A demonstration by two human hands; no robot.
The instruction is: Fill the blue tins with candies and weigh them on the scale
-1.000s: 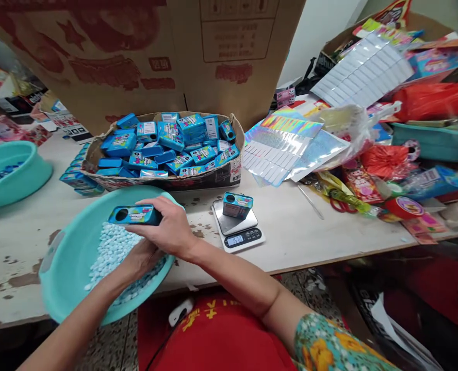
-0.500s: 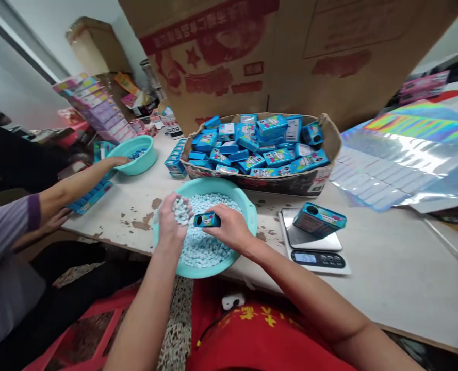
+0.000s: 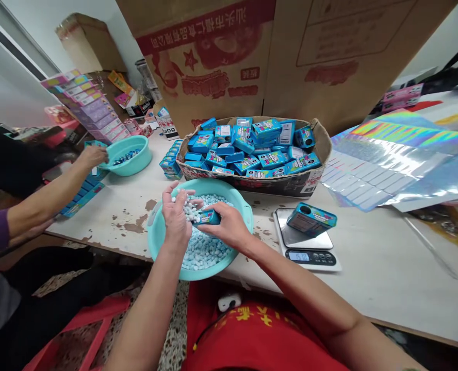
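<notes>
Cupped around a heap of small white candies (image 3: 192,211), my left hand (image 3: 176,216) is tilted toward a little blue printed box (image 3: 209,217). The candies touch the box's near end and hide its opening. My right hand (image 3: 232,226) grips that box from its right side. Both hands are over a turquoise basin (image 3: 246,206) holding many pale blue and white candies (image 3: 203,251). To the right, another blue box (image 3: 311,218) with a round dark hole lies on a digital scale (image 3: 314,256).
Behind the basin, a cut-down carton (image 3: 306,187) is heaped with blue boxes, before a large cardboard box (image 3: 283,67). At left, a co-worker's hand (image 3: 94,155) is at a second turquoise basin (image 3: 134,167). Shiny holographic sheets (image 3: 399,159) lie at right.
My left hand has turned toward the blue box, bringing the candies against its end. The co-worker's hand has lifted back from the other basin. The view has shifted slightly.
</notes>
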